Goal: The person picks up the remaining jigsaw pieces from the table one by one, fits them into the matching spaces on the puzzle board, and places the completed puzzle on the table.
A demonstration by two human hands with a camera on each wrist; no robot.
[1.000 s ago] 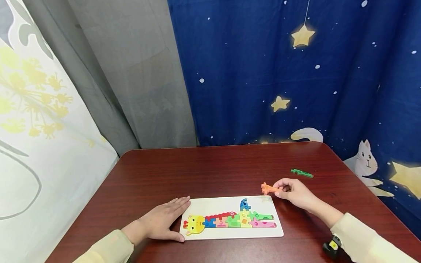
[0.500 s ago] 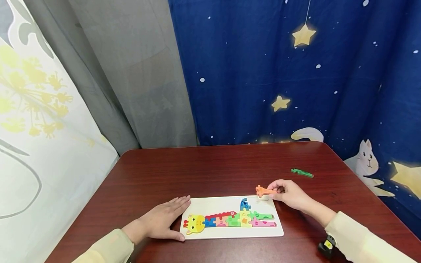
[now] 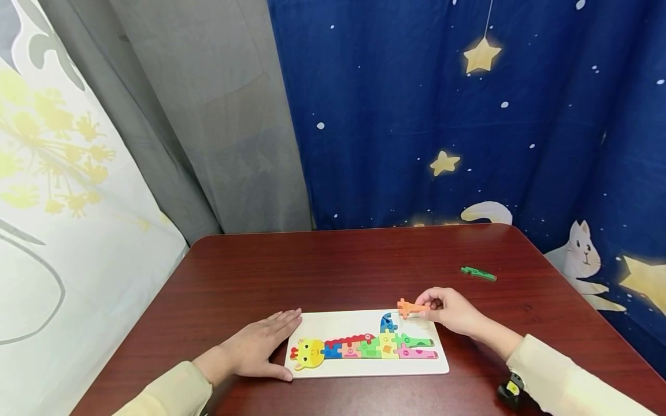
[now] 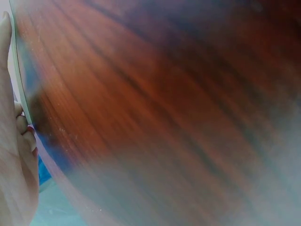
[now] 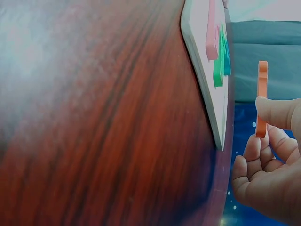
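A white puzzle board (image 3: 359, 368) lies on the table, bearing a giraffe of interlocking coloured pieces with a yellow head (image 3: 310, 353) at its left end. My left hand (image 3: 258, 346) rests along the board's left edge with its fingers straight. Between thumb and fingers, my right hand (image 3: 451, 311) pinches an orange puzzle piece (image 3: 410, 308) over the board's upper right corner, just right of the blue piece (image 3: 387, 323). In the right wrist view the orange piece (image 5: 262, 89) is seen edge-on, apart from the board. Beyond the right hand lies a loose green puzzle piece (image 3: 478, 273).
The dark red-brown wooden table (image 3: 312, 271) has rounded far corners. Behind it hang a grey curtain (image 3: 229, 144) and a blue star-patterned curtain (image 3: 374, 115). White patterned fabric (image 3: 78, 231) hangs at the left.
My right hand has moved left and slightly toward me, carrying the orange puzzle piece from beyond the board's corner to above the board. My left hand and the board have stayed in place.
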